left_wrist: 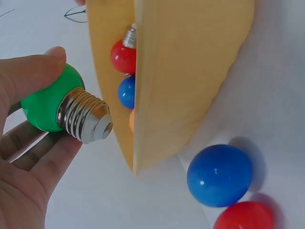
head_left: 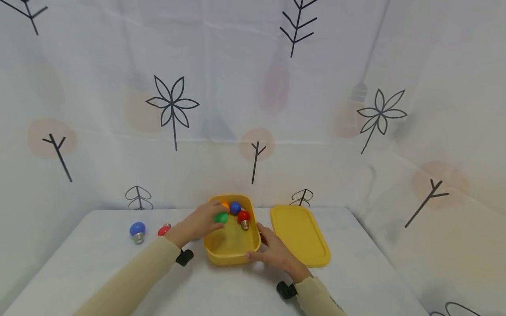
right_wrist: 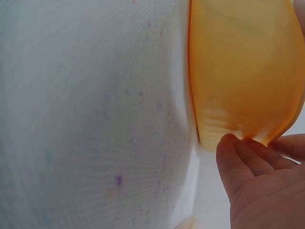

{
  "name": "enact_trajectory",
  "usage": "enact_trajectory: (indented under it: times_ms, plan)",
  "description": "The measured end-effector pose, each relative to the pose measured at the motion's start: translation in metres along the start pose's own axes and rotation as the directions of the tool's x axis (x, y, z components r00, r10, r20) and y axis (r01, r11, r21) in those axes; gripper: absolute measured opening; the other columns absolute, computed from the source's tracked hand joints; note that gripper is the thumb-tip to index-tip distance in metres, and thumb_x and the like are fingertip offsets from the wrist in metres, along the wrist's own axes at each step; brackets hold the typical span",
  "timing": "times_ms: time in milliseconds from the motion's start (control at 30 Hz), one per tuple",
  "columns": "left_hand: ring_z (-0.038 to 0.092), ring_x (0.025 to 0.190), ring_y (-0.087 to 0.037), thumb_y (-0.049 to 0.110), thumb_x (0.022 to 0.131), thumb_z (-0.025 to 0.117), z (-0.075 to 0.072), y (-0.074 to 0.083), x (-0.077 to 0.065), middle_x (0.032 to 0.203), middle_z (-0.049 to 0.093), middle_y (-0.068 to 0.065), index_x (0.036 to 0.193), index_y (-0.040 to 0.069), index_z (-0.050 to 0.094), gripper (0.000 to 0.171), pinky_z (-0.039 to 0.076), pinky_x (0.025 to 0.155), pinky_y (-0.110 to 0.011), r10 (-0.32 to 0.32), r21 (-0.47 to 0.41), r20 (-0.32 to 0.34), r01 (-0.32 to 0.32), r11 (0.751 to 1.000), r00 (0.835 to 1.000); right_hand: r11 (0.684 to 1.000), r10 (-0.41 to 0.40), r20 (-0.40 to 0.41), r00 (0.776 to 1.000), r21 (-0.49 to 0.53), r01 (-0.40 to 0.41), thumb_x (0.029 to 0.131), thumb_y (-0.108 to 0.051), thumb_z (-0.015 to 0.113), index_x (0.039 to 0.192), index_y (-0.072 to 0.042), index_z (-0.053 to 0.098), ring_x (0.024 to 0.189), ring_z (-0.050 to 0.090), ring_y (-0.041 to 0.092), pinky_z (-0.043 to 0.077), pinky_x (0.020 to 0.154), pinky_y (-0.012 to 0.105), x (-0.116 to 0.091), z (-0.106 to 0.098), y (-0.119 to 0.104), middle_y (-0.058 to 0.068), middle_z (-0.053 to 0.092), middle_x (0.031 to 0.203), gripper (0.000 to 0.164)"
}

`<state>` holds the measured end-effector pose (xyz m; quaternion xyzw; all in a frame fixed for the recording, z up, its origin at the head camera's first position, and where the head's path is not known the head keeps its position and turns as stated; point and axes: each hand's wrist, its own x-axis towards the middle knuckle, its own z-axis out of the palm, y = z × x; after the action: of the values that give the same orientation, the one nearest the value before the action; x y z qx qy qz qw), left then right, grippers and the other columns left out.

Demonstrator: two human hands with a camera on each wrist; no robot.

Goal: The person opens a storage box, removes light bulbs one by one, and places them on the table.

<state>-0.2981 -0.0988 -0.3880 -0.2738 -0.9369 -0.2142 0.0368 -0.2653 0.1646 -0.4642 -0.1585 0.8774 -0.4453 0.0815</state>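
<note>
My left hand (head_left: 199, 221) grips a green light bulb (left_wrist: 52, 105) by its round part, the metal screw base pointing out of the grasp. It is over the left side of an open yellow plastic box (head_left: 227, 260). Inside the box lie a red bulb (head_left: 243, 216), a blue bulb (head_left: 235, 207) and an orange bulb (head_left: 225, 205), partly hidden by the fingers. At the box's near right corner, my right hand (head_left: 278, 252) holds the wall, thumb on the front and fingers along the right side. Its fingertips (right_wrist: 228, 140) touch the outer wall in the right wrist view.
Left of the box, a blue bulb (head_left: 137, 229) and a red bulb (head_left: 164, 229) lie on the white table, the red one partly behind the left wrist. A flat yellow lid (head_left: 300, 237) lies right of the box. A patterned cloth hangs behind the table.
</note>
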Motion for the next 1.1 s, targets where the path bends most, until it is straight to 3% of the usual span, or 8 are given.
enact_trajectory:
  times_ms: [133, 333, 633, 767, 1100]
  plan:
    - [0.052, 0.117, -0.024, 0.024, 0.083, 0.075, -0.008, -0.005, -0.014, 0.130, 0.053, -0.005, 0.127, 0.012, 0.061, 0.047, 0.044, 0.100, -0.043, 0.027, 0.011, -0.067, -0.027, 1.000, 0.997, 1.000, 0.008, -0.004, 1.000, -0.002, -0.008, 0.074, -0.054, 0.076, 0.153, -0.014, 0.019, 0.133, 0.040, 0.026, 0.035, 0.107, 0.047, 0.000, 0.001, 0.000, 0.006, 0.028, 0.154, 0.105]
    - [0.057, 0.100, -0.019, 0.015, 0.081, 0.077, -0.021, -0.016, -0.034, 0.114, 0.056, -0.004, 0.121, 0.009, 0.063, 0.043, 0.050, 0.089, -0.039, 0.090, 0.029, -0.178, -0.086, 0.996, 0.980, 1.000, 0.000, -0.011, 1.000, -0.008, 0.000, 0.074, -0.052, 0.077, 0.153, -0.013, 0.019, 0.133, 0.040, 0.028, 0.035, 0.107, 0.048, -0.001, -0.001, -0.002, 0.008, 0.029, 0.153, 0.106]
    - [0.058, 0.103, -0.025, 0.014, 0.081, 0.076, -0.023, -0.036, -0.065, 0.116, 0.057, -0.007, 0.123, 0.007, 0.061, 0.045, 0.050, 0.091, -0.045, 0.010, 0.030, -0.195, -0.005, 1.000, 0.981, 1.000, -0.005, -0.007, 1.000, -0.004, 0.005, 0.074, -0.051, 0.077, 0.153, -0.012, 0.019, 0.133, 0.040, 0.027, 0.035, 0.107, 0.046, -0.003, 0.000, -0.001, 0.009, 0.028, 0.153, 0.105]
    - [0.057, 0.107, -0.026, 0.015, 0.082, 0.076, -0.019, -0.044, -0.077, 0.118, 0.057, -0.007, 0.124, 0.009, 0.061, 0.045, 0.049, 0.093, -0.046, -0.027, 0.036, -0.168, 0.033, 0.999, 0.985, 1.000, -0.009, -0.005, 1.000, -0.005, 0.009, 0.075, -0.050, 0.077, 0.153, -0.011, 0.019, 0.133, 0.040, 0.027, 0.035, 0.107, 0.047, -0.004, 0.000, -0.001, 0.009, 0.028, 0.153, 0.105]
    - [0.057, 0.104, -0.021, 0.014, 0.080, 0.077, 0.002, -0.056, -0.088, 0.115, 0.058, -0.002, 0.122, 0.011, 0.063, 0.044, 0.049, 0.092, -0.043, -0.066, -0.014, -0.131, 0.065, 0.998, 0.989, 1.000, 0.009, -0.005, 1.000, -0.002, -0.009, 0.074, -0.052, 0.077, 0.153, -0.012, 0.019, 0.133, 0.040, 0.028, 0.035, 0.107, 0.048, -0.003, 0.000, -0.002, 0.008, 0.028, 0.153, 0.105]
